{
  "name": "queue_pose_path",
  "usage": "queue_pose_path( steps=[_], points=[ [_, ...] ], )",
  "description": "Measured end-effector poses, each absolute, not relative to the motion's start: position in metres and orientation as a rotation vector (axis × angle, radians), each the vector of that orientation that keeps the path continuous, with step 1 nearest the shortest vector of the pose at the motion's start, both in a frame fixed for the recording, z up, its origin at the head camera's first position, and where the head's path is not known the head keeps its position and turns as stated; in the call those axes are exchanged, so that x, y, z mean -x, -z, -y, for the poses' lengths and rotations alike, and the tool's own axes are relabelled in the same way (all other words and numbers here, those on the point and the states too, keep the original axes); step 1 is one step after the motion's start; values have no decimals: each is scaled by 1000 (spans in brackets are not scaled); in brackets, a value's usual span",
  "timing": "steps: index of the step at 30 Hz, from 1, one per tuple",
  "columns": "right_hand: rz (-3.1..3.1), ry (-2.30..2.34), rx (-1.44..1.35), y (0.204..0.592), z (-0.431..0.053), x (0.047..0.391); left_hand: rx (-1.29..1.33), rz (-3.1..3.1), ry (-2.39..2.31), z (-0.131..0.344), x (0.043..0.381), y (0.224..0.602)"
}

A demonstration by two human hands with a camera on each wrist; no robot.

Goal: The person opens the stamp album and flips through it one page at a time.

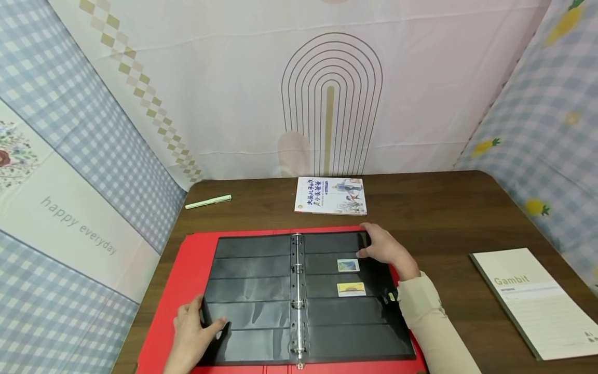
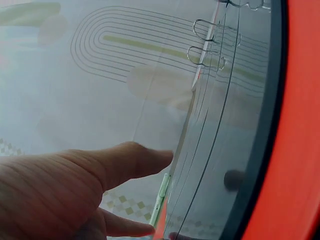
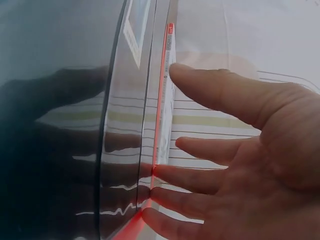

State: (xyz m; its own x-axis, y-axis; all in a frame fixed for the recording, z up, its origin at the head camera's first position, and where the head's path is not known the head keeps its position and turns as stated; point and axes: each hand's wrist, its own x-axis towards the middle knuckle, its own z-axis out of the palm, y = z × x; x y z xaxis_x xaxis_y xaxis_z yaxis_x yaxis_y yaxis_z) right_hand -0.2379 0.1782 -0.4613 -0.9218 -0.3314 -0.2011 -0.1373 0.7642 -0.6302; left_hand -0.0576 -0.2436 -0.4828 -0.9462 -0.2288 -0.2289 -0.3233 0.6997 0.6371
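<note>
A red ring binder [image 1: 161, 306] lies spread in front of me in the head view, with black strip-pocket pages [image 1: 254, 270] on metal rings [image 1: 297, 298]. Two small stamps, one blue-green [image 1: 348, 265] and one yellow [image 1: 351, 289], sit in the right page's pockets. My left hand [image 1: 187, 335] is at the left page's outer edge, its thumb [image 2: 132, 159] stretched out over the page. At the upper right corner is my right hand [image 1: 385, 248], its fingers [image 3: 197, 179] spread and fairly straight along the binder's edge. Neither hand grips anything.
Behind the binder lies a white illustrated book [image 1: 330, 196], with a pale green pen [image 1: 208, 201] to its left. A cream "Gambit" notebook [image 1: 537, 304] rests on the brown table [image 1: 434, 202] at the right. Patterned cloth [image 1: 243, 88] hangs around the table.
</note>
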Motion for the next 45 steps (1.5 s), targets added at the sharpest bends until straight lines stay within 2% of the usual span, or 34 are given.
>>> queue_pose_path(
  steps=[22,34,45],
  points=[
    [-2564,647,298,458,-169,220,401,-2754,-903,227,53,488],
    [-2509,655,323,462,-168,215,165,-2673,-1017,221,53,492],
    [-2547,614,292,456,-164,218,128,-2652,-1020,217,57,495]
  ],
)
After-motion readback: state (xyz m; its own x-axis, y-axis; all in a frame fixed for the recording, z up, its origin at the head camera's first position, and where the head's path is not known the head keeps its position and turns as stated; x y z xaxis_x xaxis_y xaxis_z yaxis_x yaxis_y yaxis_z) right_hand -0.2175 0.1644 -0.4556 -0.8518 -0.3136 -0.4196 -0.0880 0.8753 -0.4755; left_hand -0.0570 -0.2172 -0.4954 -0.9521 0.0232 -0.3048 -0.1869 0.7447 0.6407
